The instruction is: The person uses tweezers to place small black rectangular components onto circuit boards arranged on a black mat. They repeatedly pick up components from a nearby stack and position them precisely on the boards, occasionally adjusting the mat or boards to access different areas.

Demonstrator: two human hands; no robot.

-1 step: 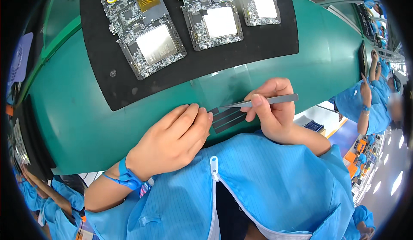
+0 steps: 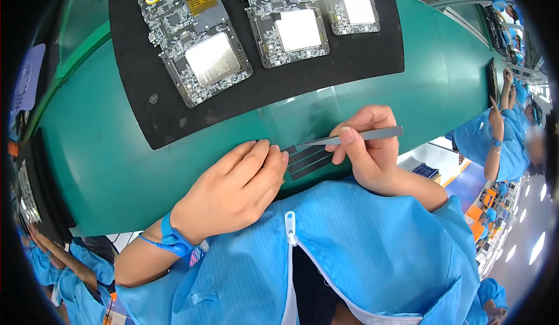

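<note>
My right hand [image 2: 372,156] is closed around grey metal tweezers [image 2: 375,133]. Their thin tips point left and meet the top end of a sheet of black strips [image 2: 311,163]. These narrow strips lie side by side on a clear film [image 2: 297,118] upon the green mat. At the left ends of the strips, my left hand [image 2: 236,188] rests with its fingers bent and pressed together, gripping the sheet's edge. A small dark piece [image 2: 290,149] shows between its fingertips and the tweezer tips. The left thumb is hidden under the hand.
Beyond my hands, a black foam pad [image 2: 273,86] carries three circuit boards, the left one [image 2: 201,51] nearest, each with a silver shield plate. A green mat [image 2: 116,168] covers the bench. At the right, a co-worker in blue [image 2: 486,141] works by the bench; others appear at the left.
</note>
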